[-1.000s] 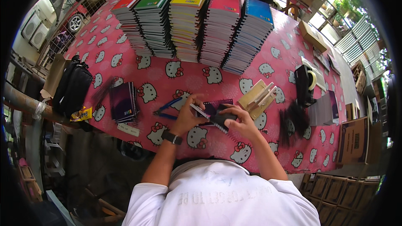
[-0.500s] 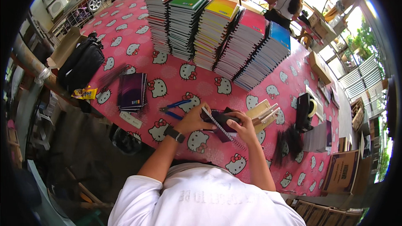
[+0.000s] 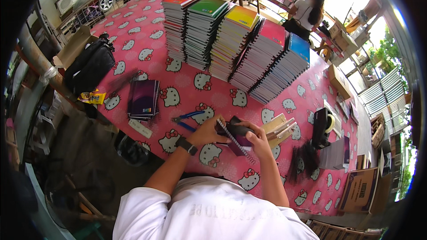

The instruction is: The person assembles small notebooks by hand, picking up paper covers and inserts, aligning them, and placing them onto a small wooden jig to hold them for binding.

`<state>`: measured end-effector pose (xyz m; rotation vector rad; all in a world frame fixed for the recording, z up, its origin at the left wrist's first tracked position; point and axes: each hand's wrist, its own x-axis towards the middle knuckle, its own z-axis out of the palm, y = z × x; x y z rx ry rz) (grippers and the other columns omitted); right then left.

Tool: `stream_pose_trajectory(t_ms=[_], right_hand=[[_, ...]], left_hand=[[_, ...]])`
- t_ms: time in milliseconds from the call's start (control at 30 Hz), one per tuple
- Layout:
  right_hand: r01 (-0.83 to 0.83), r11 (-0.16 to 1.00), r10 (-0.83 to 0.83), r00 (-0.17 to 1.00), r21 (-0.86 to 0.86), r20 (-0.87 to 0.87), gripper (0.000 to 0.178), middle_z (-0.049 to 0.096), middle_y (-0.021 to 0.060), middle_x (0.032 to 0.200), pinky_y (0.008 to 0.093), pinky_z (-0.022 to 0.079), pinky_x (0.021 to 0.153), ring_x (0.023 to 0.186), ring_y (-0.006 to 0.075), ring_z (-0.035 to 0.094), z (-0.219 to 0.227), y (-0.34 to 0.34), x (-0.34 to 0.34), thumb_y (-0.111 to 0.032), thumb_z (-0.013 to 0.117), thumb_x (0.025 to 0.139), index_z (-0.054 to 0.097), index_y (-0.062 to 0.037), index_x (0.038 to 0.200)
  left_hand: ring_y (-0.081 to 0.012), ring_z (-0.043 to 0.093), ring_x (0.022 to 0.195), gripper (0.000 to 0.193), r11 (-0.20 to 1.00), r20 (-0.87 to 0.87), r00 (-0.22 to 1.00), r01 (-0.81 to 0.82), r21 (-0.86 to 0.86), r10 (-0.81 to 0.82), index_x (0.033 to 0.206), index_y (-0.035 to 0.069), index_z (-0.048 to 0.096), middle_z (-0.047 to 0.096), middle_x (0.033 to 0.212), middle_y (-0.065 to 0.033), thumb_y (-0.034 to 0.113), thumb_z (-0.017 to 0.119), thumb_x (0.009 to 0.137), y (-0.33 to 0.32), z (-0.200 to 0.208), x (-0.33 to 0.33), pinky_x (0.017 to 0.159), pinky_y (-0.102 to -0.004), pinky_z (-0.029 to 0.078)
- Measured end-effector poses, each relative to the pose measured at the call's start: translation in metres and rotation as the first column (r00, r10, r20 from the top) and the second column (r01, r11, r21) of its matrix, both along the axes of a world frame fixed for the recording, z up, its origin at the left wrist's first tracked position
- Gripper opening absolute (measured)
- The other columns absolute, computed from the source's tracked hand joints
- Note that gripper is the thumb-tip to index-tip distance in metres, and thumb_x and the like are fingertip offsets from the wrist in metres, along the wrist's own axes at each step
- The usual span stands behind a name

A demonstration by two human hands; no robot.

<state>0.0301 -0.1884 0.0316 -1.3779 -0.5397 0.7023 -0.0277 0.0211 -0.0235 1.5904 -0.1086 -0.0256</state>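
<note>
A purple notebook (image 3: 244, 142) with a loose wire spiral along its edge is tilted between my hands above the table's near middle. My left hand (image 3: 208, 133), with a dark watch at the wrist, grips its spiral side between thumb and fingers. My right hand (image 3: 257, 136) is closed round a black object (image 3: 238, 128) lying against the notebook; its kind is hard to make out. Just left of my left hand lie cutting pliers (image 3: 192, 114) with blue handles. Wooden blocks or a small wooden jig (image 3: 279, 130) sit right of my right hand.
Tall stacks of spiral notebooks (image 3: 240, 44) stand across the pink patterned table (image 3: 147, 69). Purple notebooks (image 3: 143, 98) and a black bag (image 3: 89, 64) are at left. Black spirals (image 3: 304, 160), a tape dispenser (image 3: 321, 129) and a paper stack (image 3: 332, 154) are at right. A person (image 3: 307, 13) is beyond.
My right hand has shifted slightly, and the black object now stands out more above the notebook. My left hand keeps its grip on the spiral side. The whole view has moved a little.
</note>
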Motion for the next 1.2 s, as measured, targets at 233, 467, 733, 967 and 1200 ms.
stream_pose_trajectory(t_ms=[233,467,733,967,1200], right_hand=[[0.339,0.9,-0.156,0.838,-0.274,0.523,0.054,0.051,0.0166,0.132,0.0406,0.038,0.1,0.123,0.0304,0.044,-0.013,-0.016,0.002,-0.039,0.073,0.076,0.063,-0.0058,0.117],[0.522,0.85,-0.238,0.5,-0.07,0.832,0.041,0.06,0.0139,0.119,0.0409,0.042,0.094,0.114,0.032,0.051,0.033,0.002,-0.026,-0.021,0.076,0.074,0.063,-0.0067,0.11],[0.4,0.903,-0.421,0.752,0.155,0.507,0.027,0.063,0.0107,0.095,0.028,0.052,0.072,0.082,0.0187,0.065,0.055,0.033,-0.049,-0.002,0.072,0.078,0.061,-0.0011,0.103],[0.394,0.906,-0.397,0.663,0.155,0.634,0.022,0.062,0.0099,0.091,0.0274,0.052,0.071,0.08,0.0184,0.064,0.06,0.034,-0.055,-0.003,0.071,0.08,0.06,-0.0007,0.099],[0.364,0.927,-0.314,0.615,0.093,0.723,0.019,0.06,0.0094,0.083,0.0298,0.048,0.063,0.071,0.0201,0.059,0.07,0.036,-0.049,-0.003,0.072,0.077,0.06,-0.0008,0.092]], left_hand=[[-0.01,0.052,0.082,0.045,0.995,-0.092,0.995,-0.022,0.095,0.031,0.095,0.008,0.044,0.056,0.089,-0.0028,0.01,0.082,0.07,0.008,0.023,-0.006,0.073,-0.0277,0.045],[-0.0168,0.06,0.078,0.03,0.916,0.392,0.912,-0.257,0.31,0.123,0.095,0.002,0.056,0.061,0.083,-0.0074,0.012,0.077,0.076,0.012,0.078,-0.018,0.068,-0.0302,0.047],[-0.017,0.059,0.068,0.022,0.927,0.386,0.895,-0.317,0.199,0.223,0.085,0.003,0.064,0.062,0.076,-0.0067,0.012,0.079,0.071,-0.014,0.119,-0.037,0.061,-0.0284,0.046],[-0.013,0.058,0.068,0.019,0.934,0.379,0.896,-0.314,0.171,0.231,0.084,0.004,0.064,0.061,0.075,-0.0043,0.01,0.079,0.073,-0.015,0.122,-0.041,0.061,-0.0257,0.045],[-0.0061,0.056,0.068,0.018,0.94,0.463,0.864,-0.302,0.162,0.198,0.082,0.003,0.063,0.058,0.075,-0.0009,0.006,0.079,0.074,-0.009,0.115,-0.042,0.059,-0.0223,0.045]])
